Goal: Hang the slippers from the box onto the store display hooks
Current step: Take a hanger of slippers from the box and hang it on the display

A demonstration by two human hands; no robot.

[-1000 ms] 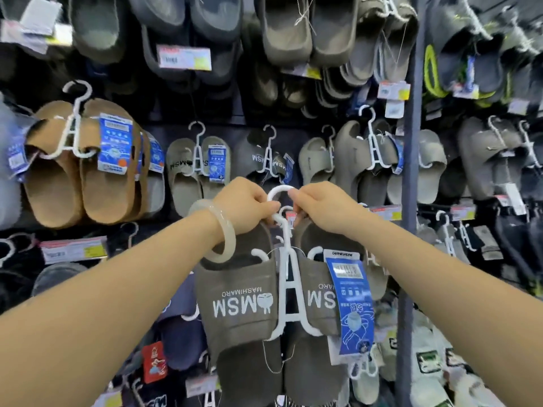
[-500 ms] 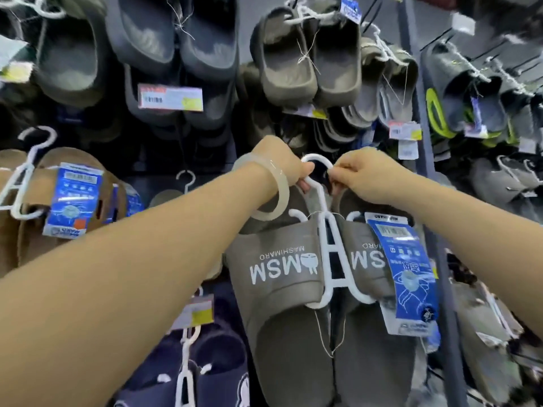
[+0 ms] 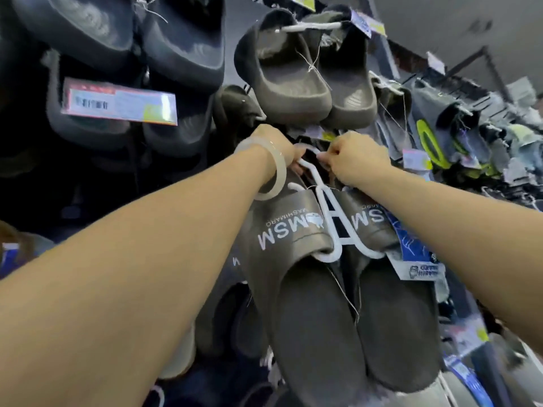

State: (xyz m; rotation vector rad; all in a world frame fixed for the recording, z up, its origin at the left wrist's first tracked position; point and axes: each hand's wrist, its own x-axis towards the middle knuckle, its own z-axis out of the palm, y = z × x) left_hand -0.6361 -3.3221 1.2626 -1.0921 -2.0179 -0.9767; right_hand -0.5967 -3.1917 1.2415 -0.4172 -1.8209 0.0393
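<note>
A pair of dark grey MSM slippers (image 3: 317, 312) hangs on a white plastic hanger (image 3: 338, 227) with a blue tag (image 3: 411, 245) on its right side. My left hand (image 3: 276, 145), with a pale bangle on the wrist, and my right hand (image 3: 352, 157) both pinch the hanger's top loop, held up against the display wall. The display hook itself is hidden behind my hands.
Rows of dark slippers fill the wall. A brown-grey pair (image 3: 302, 80) hangs directly above my hands, black pairs (image 3: 123, 39) at upper left with a price label (image 3: 117, 105). More slippers run off to the right (image 3: 440, 133) and below.
Both hands have lifted the slipper pair higher up the wall, from the middle row to just under the upper hanging pair. The view has tilted upward with them.
</note>
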